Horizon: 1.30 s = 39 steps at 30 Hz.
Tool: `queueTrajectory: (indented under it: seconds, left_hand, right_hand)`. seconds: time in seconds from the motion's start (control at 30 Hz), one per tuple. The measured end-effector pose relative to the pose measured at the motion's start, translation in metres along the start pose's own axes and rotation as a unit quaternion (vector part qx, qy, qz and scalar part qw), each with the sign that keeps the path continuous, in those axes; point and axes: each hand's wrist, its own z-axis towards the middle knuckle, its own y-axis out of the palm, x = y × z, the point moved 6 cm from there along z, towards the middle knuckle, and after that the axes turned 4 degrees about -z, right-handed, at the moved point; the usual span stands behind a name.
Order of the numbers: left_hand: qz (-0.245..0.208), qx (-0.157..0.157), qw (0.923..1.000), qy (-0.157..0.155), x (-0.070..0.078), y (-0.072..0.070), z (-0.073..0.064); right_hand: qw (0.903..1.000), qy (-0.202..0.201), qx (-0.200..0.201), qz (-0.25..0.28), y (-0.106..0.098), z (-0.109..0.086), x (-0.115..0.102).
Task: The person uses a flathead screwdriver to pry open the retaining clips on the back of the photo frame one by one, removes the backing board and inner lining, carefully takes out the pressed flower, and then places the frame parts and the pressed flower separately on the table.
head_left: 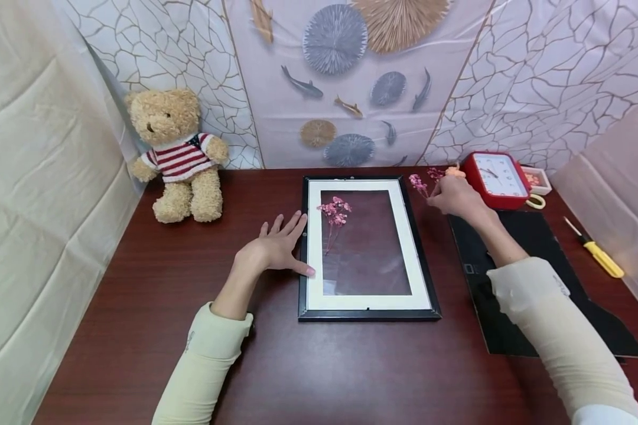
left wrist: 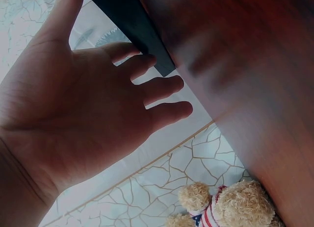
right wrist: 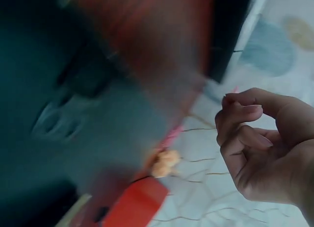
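A black picture frame (head_left: pixel 369 316) with a white mat (head_left: pixel 315 295) and a clear pane lies on the table. On its upper left rests a pink dried flower sprig (head_left: pixel 335 212). My left hand (head_left: pixel 271 248) spreads its fingers along the left edge, the thumb over the mat. Right of the frame's top, my right hand (head_left: pixel 457 198) pinches a second pink sprig (head_left: pixel 418 184) between thumb and forefinger; its stem end is hidden by the fingers. Behind that hand show more pink blossoms (head_left: pixel 435 173) and an orange flower (head_left: pixel 455 172).
A red clock (head_left: pixel 500 177) stands at the back right, beside a small white box (head_left: pixel 537 180). The black backing board (head_left: pixel 542 236) lies under my right forearm. A yellow-handled screwdriver (head_left: pixel 603 258) is at the right edge. A teddy bear (head_left: pixel 178 156) sits at the back left.
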Motion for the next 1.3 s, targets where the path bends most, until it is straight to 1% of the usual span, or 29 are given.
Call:
queueTrajectory:
  seconds: [0.03,0.07,0.1,0.13,0.17,0.23,0.27,0.3,0.33,0.37,0.43,0.57,0.63,0.7,0.77,0.87,0.93,1.0,1.07,1.13,1.2,1.23,1.3]
  left_hand:
    - [0.0,-0.001,1.0,-0.001,-0.001,0.0,0.001]
    - [0.002,-0.002,1.0,-0.003,-0.002,0.001,0.003]
    - [0.002,-0.002,1.0,-0.003,-0.004,0.002,0.004]
    - [0.001,-0.002,1.0,-0.004,-0.006,0.004,0.007]
    - [0.001,-0.001,1.0,-0.003,-0.008,0.005,0.009]
    - [0.003,-0.001,1.0,-0.003,-0.011,0.006,0.013]
    - [0.004,0.0,1.0,-0.003,-0.011,0.007,0.014]
    - [0.004,0.001,1.0,-0.001,-0.012,0.007,0.014]
    - [0.004,0.001,1.0,-0.001,-0.012,0.008,0.015]
    - [0.003,0.001,1.0,0.0,-0.012,0.008,0.016]
    - [0.002,-0.001,1.0,0.001,-0.013,0.01,0.016]
    - [0.001,0.0,1.0,0.0,-0.015,0.011,0.016]
    - [-0.001,0.003,1.0,-0.001,-0.016,0.01,0.016]
    - [-0.004,0.004,1.0,-0.001,-0.016,0.009,0.014]
    - [-0.006,0.002,1.0,0.001,-0.013,0.007,0.011]
    - [-0.002,-0.001,1.0,0.006,-0.006,0.004,0.005]
    - [0.001,-0.001,1.0,0.006,-0.006,0.004,0.003]
    - [0.001,0.002,1.0,0.004,-0.008,0.004,0.004]
    - [-0.002,0.002,1.0,0.001,-0.013,0.006,0.008]
    - [-0.005,0.003,1.0,0.0,-0.017,0.007,0.012]
    - [-0.008,0.001,1.0,0.0,-0.018,0.008,0.014]
    - [-0.01,0.0,1.0,0.001,-0.018,0.008,0.015]
    - [-0.01,0.001,0.9999,0.002,-0.017,0.008,0.016]
  right_hand:
    - [1.0,0.005,0.002,-0.001,0.002,0.008,0.008]
    - [0.9999,0.01,0.006,-0.003,0.008,0.023,0.025]
    - [1.0,0.006,0.005,0.002,0.008,0.025,0.027]
    - [0.9999,0.013,0.01,-0.003,0.011,0.034,0.037]
    - [0.9997,0.023,0.01,-0.004,0.013,0.04,0.044]
    - [0.9989,0.045,0.012,-0.004,0.014,0.046,0.051]
    - [0.9984,0.054,0.015,-0.006,0.017,0.053,0.062]
    - [0.998,0.06,0.016,-0.008,0.017,0.053,0.063]
    - [0.997,0.073,0.019,-0.015,0.023,0.065,0.077]
    - [0.9966,0.078,0.019,-0.016,0.025,0.066,0.081]
    - [0.9959,0.086,0.02,-0.021,0.027,0.069,0.087]
    - [0.9965,0.08,0.015,-0.017,0.029,0.077,0.096]
    - [0.9972,0.071,0.013,-0.015,0.028,0.078,0.094]
    - [0.9977,0.063,0.012,-0.024,0.023,0.073,0.085]
    - [0.9977,0.058,0.009,-0.036,0.011,0.053,0.059]
    - [0.9978,0.037,0.024,-0.05,-0.012,0.013,0.002]
    - [0.9981,0.001,0.034,-0.052,-0.023,-0.014,-0.045]
    - [0.9972,-0.044,0.033,-0.051,-0.024,-0.03,-0.088]
    - [0.9949,-0.091,0.005,-0.042,-0.016,-0.041,-0.128]
    - [0.988,-0.147,-0.035,-0.031,0.0,-0.051,-0.162]
    - [0.9768,-0.196,-0.084,-0.023,0.02,-0.061,-0.19]
    - [0.9694,-0.22,-0.107,-0.019,0.029,-0.066,-0.201]
    - [0.9539,-0.267,-0.136,-0.021,0.045,-0.074,-0.219]
